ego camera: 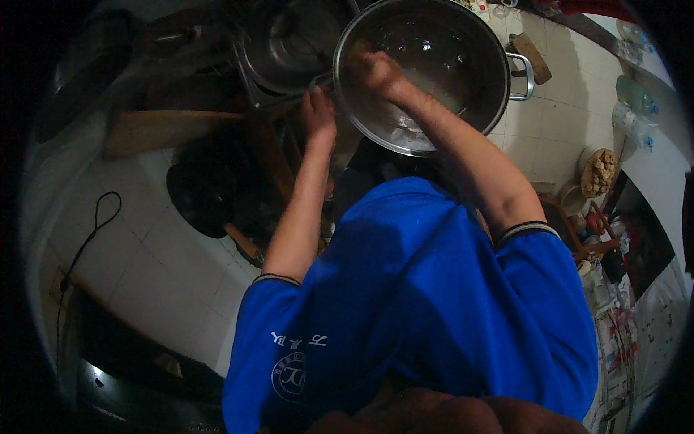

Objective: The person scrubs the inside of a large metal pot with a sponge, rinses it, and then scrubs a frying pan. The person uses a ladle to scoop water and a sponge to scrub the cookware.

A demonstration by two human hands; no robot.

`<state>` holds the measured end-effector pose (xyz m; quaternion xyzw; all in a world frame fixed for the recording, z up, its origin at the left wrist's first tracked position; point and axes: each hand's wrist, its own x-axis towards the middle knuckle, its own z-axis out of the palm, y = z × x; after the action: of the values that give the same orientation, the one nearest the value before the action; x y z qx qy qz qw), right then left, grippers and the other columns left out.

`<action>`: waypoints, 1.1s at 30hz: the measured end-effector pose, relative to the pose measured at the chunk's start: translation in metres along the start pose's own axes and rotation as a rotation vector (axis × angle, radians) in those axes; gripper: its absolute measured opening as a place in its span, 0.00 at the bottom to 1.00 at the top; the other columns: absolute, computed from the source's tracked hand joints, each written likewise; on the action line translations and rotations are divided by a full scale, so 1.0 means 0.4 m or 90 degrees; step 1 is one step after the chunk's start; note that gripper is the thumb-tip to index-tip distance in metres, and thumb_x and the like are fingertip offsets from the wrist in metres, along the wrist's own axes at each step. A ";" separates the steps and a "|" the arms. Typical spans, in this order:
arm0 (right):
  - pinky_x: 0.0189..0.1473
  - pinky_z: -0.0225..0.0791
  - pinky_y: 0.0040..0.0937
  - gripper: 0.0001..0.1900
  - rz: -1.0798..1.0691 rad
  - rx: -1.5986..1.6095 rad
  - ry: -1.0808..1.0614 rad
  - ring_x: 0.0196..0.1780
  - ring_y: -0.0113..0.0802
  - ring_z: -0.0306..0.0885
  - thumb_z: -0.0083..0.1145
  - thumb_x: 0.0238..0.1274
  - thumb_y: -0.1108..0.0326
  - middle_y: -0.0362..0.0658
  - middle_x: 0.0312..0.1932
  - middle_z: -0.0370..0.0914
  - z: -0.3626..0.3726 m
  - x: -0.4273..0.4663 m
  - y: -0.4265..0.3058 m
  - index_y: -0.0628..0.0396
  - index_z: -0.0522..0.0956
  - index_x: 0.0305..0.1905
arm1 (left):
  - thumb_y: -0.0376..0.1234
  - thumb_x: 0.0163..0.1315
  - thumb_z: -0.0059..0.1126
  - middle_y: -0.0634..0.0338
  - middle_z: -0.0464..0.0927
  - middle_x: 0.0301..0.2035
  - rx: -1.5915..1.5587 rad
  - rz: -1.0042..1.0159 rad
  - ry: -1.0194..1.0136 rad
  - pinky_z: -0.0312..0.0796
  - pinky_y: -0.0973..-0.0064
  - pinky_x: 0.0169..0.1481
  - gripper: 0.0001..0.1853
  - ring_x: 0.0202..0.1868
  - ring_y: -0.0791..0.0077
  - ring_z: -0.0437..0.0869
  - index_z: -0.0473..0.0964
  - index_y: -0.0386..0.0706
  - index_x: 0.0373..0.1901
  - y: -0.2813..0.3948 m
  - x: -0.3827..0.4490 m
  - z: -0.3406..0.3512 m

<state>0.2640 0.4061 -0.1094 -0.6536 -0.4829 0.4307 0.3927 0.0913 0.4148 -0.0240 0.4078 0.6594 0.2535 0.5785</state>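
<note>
A large round metal pot with shiny water and some foam or suds inside stands before me at the top centre. Inside it, near the left wall, is my right hand, blurred, with its fingers closed around a yellowish-brown thing that is too blurred to name. My left hand is at the pot's left side handle, its fingers bent around or against it. The pot's other loop handle points to the right.
Left of the pot, a metal sink or basin lies in shadow. Below it are a wooden board and a black wok with a wooden handle. A wooden block, plastic bottles and a bowl of brown lumps are at the right.
</note>
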 end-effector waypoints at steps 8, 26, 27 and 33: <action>0.54 0.74 0.44 0.19 0.023 -0.119 -0.273 0.52 0.51 0.80 0.55 0.61 0.60 0.53 0.49 0.81 -0.057 -0.107 -0.041 0.46 0.76 0.57 | 0.46 0.76 0.42 0.67 0.70 0.26 0.031 0.025 0.014 0.61 0.78 0.33 0.19 0.28 0.82 0.66 0.74 0.40 0.46 0.006 0.004 0.009; 0.55 0.74 0.40 0.25 0.017 -0.177 -0.188 0.51 0.46 0.81 0.61 0.54 0.57 0.53 0.49 0.82 0.064 -0.028 0.112 0.57 0.76 0.56 | 0.44 0.76 0.44 0.68 0.67 0.26 -0.017 0.028 0.007 0.58 0.78 0.32 0.17 0.27 0.81 0.64 0.73 0.40 0.47 0.004 0.003 0.008; 0.53 0.74 0.40 0.22 0.035 -0.184 -0.164 0.49 0.46 0.82 0.59 0.57 0.58 0.53 0.47 0.82 0.054 0.027 0.097 0.57 0.76 0.55 | 0.45 0.76 0.44 0.70 0.64 0.23 -0.023 0.048 0.002 0.55 0.78 0.30 0.17 0.25 0.82 0.62 0.73 0.40 0.45 0.003 0.001 0.006; 0.55 0.74 0.39 0.22 0.388 0.436 -0.099 0.52 0.48 0.81 0.59 0.58 0.57 0.53 0.50 0.81 -0.013 0.111 0.096 0.57 0.78 0.55 | 0.45 0.76 0.43 0.65 0.73 0.32 0.017 0.012 0.000 0.62 0.78 0.34 0.18 0.30 0.81 0.67 0.74 0.41 0.49 -0.002 0.009 -0.007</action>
<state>0.2873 0.4400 -0.1515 -0.5641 -0.1267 0.7090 0.4039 0.0884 0.4178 -0.0263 0.4216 0.6590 0.2499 0.5705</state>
